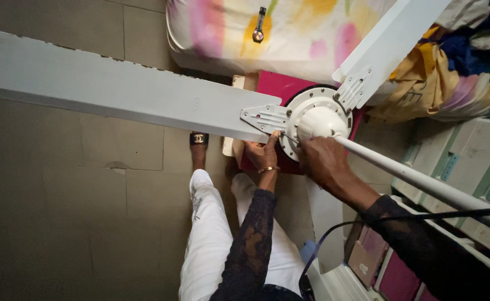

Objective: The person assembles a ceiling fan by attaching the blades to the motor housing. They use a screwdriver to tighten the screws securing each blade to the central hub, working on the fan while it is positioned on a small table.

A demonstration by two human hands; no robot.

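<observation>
Under the ceiling fan (318, 117): both hands sit at its white motor hub
Progress: two blades are bolted on, long blade (111, 89) left of the hub, another (390, 39) up-right; what remains I cannot judge
Left hand (263, 153): fingers curled against the blade bracket (264, 118) just left of the hub, apparently pinching a fastener
Right hand (324, 161): fingers closed on the hub's lower edge, beside the downrod (418, 179)
</observation>
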